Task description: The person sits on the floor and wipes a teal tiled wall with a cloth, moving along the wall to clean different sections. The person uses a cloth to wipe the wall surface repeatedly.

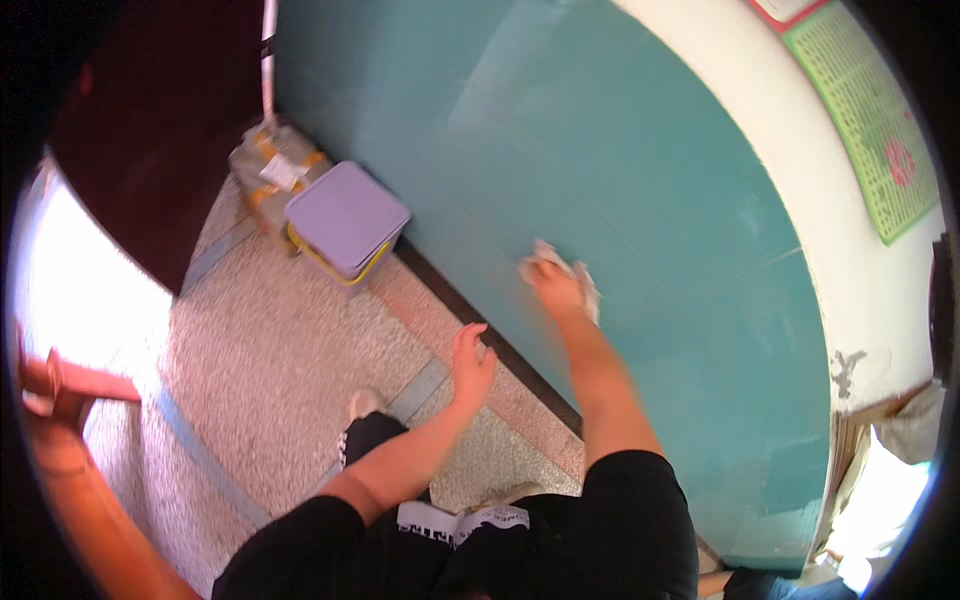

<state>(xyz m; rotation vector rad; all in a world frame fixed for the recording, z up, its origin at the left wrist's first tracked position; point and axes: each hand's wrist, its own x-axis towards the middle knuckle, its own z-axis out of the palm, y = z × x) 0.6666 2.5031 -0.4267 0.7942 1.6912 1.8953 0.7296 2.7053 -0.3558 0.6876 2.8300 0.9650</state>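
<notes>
My right hand presses a crumpled whitish cloth flat against the teal lower part of the wall; the hand is slightly blurred. To its left and lower, my left hand hangs over the floor beside the dark skirting strip, its fingers apart and bent, with nothing in them. Both forearms are bare below black sleeves.
A lidded purple bucket with a yellow handle stands by the wall, a taped grey package behind it. An orange-brown wooden piece is at lower left. Part of another person shows at lower right. A green plastic basket hangs upper right.
</notes>
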